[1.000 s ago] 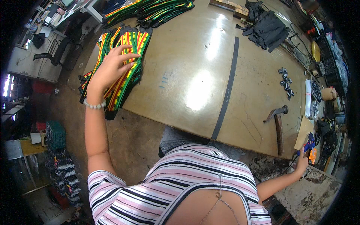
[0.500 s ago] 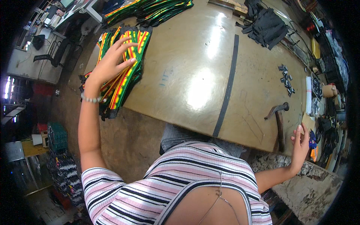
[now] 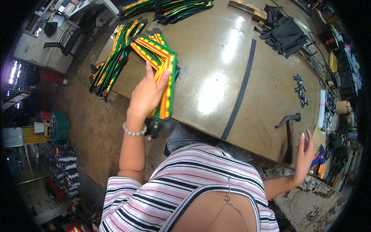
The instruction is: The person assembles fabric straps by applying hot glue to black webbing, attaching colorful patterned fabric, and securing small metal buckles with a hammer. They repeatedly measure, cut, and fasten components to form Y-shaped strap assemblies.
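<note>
My left hand (image 3: 146, 94), a bead bracelet at its wrist, is closed on several green, yellow and red striped straps (image 3: 167, 98). They are bent in the middle, with their dark lower ends hanging past the table's near edge. To its left lies a pile of similar straps (image 3: 116, 58), some ends over the edge. At the far right, my right hand (image 3: 306, 150) is raised with its fingers apart and holds nothing. Nearest to it, a worn hammer (image 3: 290, 135) rests at the table's right corner.
More striped straps (image 3: 183, 9) lie at the table's back left. A heap of black strips (image 3: 284, 33) is at the back right, small dark pieces (image 3: 300, 91) nearer. A dark strip (image 3: 239, 91) crosses the tabletop (image 3: 189, 73). A chair (image 3: 67, 42) stands left.
My left hand has moved right from over the pile, bringing several striped straps apart from it. My right hand stays near the hammer. The whole view has shifted slightly.
</note>
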Demonstrator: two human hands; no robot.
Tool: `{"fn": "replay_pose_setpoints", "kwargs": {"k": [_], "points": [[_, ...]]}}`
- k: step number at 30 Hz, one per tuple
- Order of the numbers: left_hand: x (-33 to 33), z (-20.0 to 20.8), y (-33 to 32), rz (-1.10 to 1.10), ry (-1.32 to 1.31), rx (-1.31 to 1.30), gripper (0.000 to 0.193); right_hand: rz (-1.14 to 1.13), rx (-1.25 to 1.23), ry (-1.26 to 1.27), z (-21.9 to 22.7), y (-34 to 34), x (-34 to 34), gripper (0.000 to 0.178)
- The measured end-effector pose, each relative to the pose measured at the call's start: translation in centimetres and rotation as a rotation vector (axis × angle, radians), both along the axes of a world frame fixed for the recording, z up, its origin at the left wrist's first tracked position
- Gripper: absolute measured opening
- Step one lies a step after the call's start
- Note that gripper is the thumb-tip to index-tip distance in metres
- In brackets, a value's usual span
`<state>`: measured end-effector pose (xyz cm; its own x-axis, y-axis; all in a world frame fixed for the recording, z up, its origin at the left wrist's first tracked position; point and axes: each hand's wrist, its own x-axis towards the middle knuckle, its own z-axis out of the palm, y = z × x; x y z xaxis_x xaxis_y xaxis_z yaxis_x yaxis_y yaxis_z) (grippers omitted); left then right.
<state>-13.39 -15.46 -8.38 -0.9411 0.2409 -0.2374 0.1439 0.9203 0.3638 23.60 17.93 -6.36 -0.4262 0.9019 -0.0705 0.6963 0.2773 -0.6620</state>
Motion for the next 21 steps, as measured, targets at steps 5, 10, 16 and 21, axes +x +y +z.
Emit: {"fn": "replay_pose_setpoints", "kwargs": {"k": [5,10,16,21], "points": [[-6.2,4.0,-1.6,-0.625,0.536,-0.075,0.111,0.004,-0.009,0.038,0.5,-0.9,0.4,0.048],[-13.0,2.5,3.6,-1.232,0.366,-0.152,0.102,0.067,0.061,0.005,0.9,-2.3,1.3,0.046],[-13.0,0.2,6.0,-1.067,0.21,-0.215,0.07,0.133,-0.013,0.082,0.6,-5.1,1.4,0.045],[-12.1,-0.5,5.0,-0.494,0.23,-0.341,0.077,0.149,-0.05,0.058,0.8,-4.9,1.3,0.044]]}}
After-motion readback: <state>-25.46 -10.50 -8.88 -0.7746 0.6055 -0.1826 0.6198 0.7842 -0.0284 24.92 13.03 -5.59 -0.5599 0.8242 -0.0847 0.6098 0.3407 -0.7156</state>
